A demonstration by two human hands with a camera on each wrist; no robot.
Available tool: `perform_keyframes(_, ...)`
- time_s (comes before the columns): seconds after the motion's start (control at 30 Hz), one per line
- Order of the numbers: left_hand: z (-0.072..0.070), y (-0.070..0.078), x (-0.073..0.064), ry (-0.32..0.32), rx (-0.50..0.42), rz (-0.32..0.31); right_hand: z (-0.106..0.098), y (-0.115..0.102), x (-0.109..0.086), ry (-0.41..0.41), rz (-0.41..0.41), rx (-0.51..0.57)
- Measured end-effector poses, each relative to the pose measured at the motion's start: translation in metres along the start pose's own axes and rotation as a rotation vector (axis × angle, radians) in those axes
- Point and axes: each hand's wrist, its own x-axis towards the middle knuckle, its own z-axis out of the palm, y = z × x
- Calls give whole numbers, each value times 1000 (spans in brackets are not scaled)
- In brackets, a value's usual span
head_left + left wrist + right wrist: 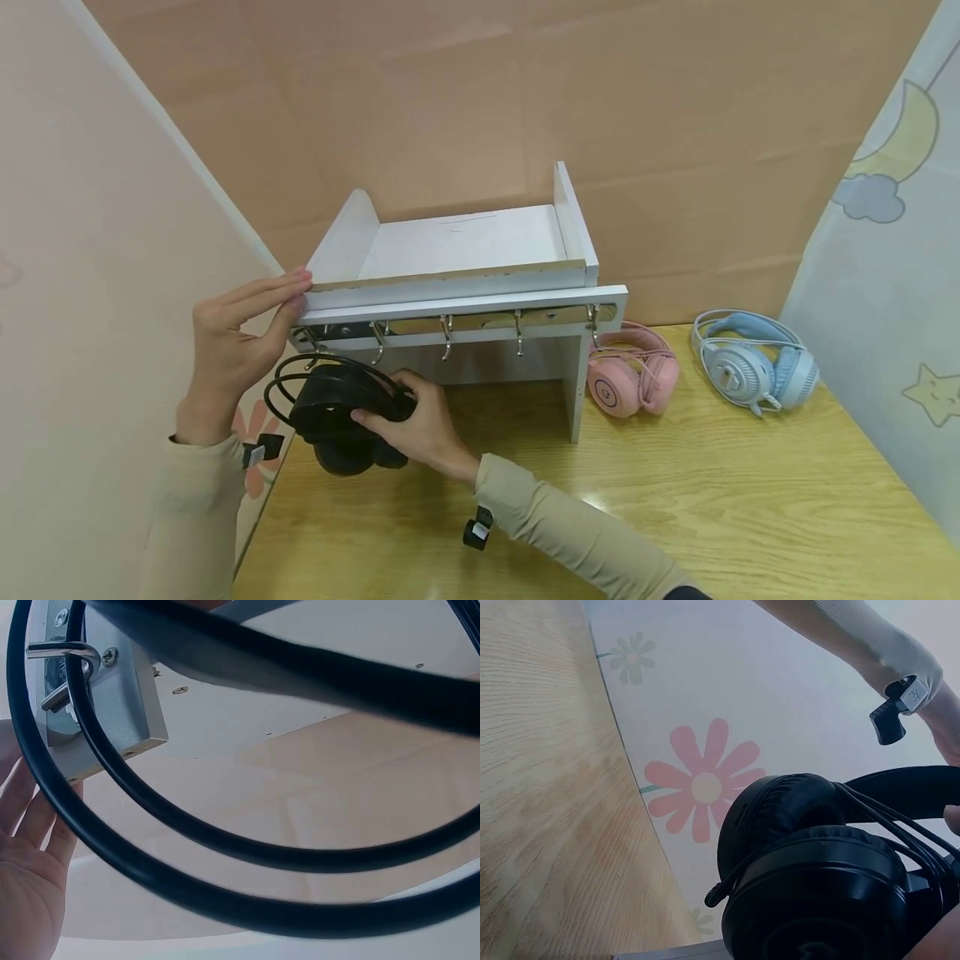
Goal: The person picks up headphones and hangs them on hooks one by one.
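My right hand point(423, 421) grips a pair of black headphones point(341, 406) below the left end of a white shelf point(457, 293). In the right wrist view, the black ear cups point(817, 892) hang beneath the padded headband. Two thin black headband arches point(247, 851) cross the left wrist view, the inner one overlapping a metal hook point(71, 651); whether it rests in the hook I cannot tell. My left hand point(240, 333) touches the shelf's left end with straight fingers, its palm facing the board in the left wrist view.
Several metal hooks point(447, 337) line the shelf's front rail. Right of the shelf, pink headphones point(633, 375) and light blue headphones point(753, 362) lie on the wooden table point(697, 492). A wall point(90, 275) stands close on the left, and brown paper point(480, 100) covers the back.
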Motion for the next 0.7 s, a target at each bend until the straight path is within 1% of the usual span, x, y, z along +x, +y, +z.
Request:
perform_keyframes(0.27,0,-1,2,1,1,-7,-5,4,1,-25,-40,8)
perform_keyframes(0.4,-1,-2,0,-3,5,-16,-8,3,-3,-42,-29,9)
perform_keyframes(0.53,-2,-2,-2,-2,-3,-11,-10,2,-8,-61,-28,-25)
perform_keyframes(0.7,-1,-4,-3,-4,-16,-8,-17,1,-13,-57,-24,-53)
